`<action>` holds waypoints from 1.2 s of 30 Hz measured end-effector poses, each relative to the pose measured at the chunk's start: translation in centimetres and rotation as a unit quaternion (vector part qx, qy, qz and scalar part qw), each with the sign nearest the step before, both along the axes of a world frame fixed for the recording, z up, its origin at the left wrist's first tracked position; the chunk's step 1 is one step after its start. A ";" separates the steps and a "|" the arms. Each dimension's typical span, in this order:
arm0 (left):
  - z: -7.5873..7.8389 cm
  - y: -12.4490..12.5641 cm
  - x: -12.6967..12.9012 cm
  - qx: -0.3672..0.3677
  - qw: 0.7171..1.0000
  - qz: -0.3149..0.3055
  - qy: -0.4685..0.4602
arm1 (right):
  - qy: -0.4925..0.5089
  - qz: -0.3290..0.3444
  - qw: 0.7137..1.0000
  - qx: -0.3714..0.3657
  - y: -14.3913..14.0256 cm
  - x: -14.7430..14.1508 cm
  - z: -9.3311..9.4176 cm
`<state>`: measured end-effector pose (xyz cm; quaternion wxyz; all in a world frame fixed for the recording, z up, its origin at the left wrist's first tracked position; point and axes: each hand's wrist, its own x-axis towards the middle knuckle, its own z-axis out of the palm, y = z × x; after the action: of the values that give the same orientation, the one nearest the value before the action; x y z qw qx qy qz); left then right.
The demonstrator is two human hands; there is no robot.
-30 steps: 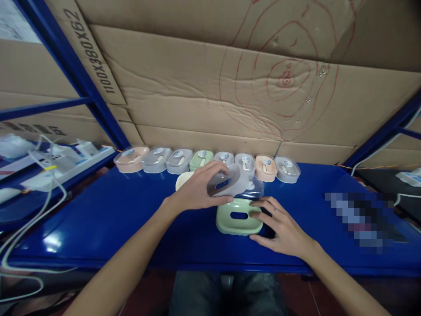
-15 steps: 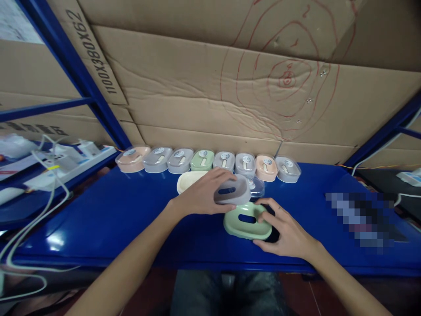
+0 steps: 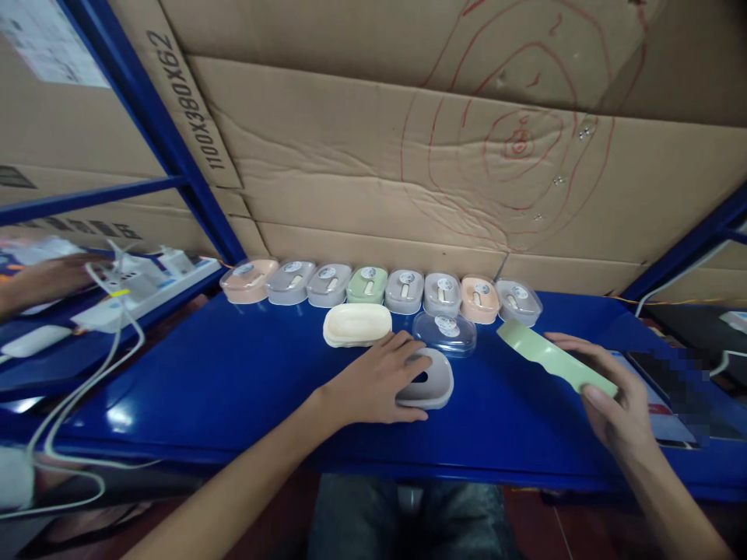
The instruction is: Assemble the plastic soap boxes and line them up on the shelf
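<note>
My left hand (image 3: 382, 381) is closed round the left side of a grey soap dish part (image 3: 440, 381) with an oval hole in its floor, which sits on the blue table. In my right hand (image 3: 618, 389) a light green soap dish part (image 3: 548, 354) is gripped by one end, raised and tilted on its side. Behind my left hand lies a cream oval tray (image 3: 357, 320). Right of the tray rests a clear oval lid (image 3: 444, 333) with a round sticker, apart from my fingers.
Several lidded soap boxes in grey, green and peach, one a green box (image 3: 366, 286), line the cardboard wall (image 3: 327, 140). Another person's hand (image 3: 64, 276) is at a power strip (image 3: 145, 292) on the left. A flat screen device (image 3: 657, 412) lies by my right hand.
My right hand has carried the green part rightward and tipped it up. My left hand has lowered the grey part toward the front, onto the table. Another person's hand has appeared at the left.
</note>
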<state>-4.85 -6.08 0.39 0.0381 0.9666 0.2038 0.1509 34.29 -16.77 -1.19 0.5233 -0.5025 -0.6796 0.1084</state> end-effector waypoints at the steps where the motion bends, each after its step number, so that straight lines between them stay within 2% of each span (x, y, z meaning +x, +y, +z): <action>1: -0.1 0.1 0.0 0.003 1.000 -0.004 -0.009 | 0.031 0.007 0.999 -0.011 0.8 -0.6 0.1; 5: 1.0 1.0 -1.5 -0.009 0.997 0.013 -0.071 | 0.093 0.046 0.994 -0.024 4.0 -4.0 1.4; 8: 2.5 2.6 -4.4 -0.010 0.989 0.077 -0.127 | 0.092 0.068 0.993 0.002 6.2 -6.5 2.9; 10: 3.0 4.1 -6.7 -0.013 0.985 0.121 -0.124 | 0.092 0.081 0.992 0.014 7.6 -8.0 3.9; 14: 1.9 6.8 -10.2 -0.060 0.981 0.175 -0.051 | 0.079 0.112 0.990 0.024 9.9 -10.4 4.7; 18: 0.3 7.8 -11.2 -0.111 0.975 0.187 -0.041 | 0.078 0.122 0.989 0.030 10.8 -11.9 3.6; 21: 0.5 7.8 -11.1 -0.117 0.973 0.188 -0.061 | 0.054 0.123 0.990 0.030 10.7 -12.1 2.4; 25: 2.4 7.3 -11.2 -0.113 0.962 0.219 -0.115 | 0.052 0.113 0.992 0.025 10.6 -11.8 1.5; 28: 3.8 6.6 -10.3 -0.103 0.953 0.230 -0.171 | 0.077 0.105 0.990 0.057 10.8 -12.0 1.7; 30: 4.5 6.1 -8.7 -0.118 0.947 0.223 -0.198 | 0.085 0.102 0.987 0.090 10.7 -12.4 2.0; 33: 5.2 5.5 -5.0 -0.164 0.942 0.187 -0.226 | 0.060 0.108 0.984 0.130 10.4 -13.1 2.5; 35: 5.3 5.2 -2.4 -0.223 0.931 0.129 -0.257 | 0.024 0.110 0.983 0.146 10.2 -13.3 2.7; 36: 5.3 5.1 -1.4 -0.278 0.915 0.090 -0.279 | 0.003 0.109 0.982 0.151 10.1 -13.2 2.7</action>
<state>-6.22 -0.98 5.70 0.3469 0.8134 0.3046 0.3540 21.11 -6.71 1.56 0.5799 -0.3402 -0.7377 0.0624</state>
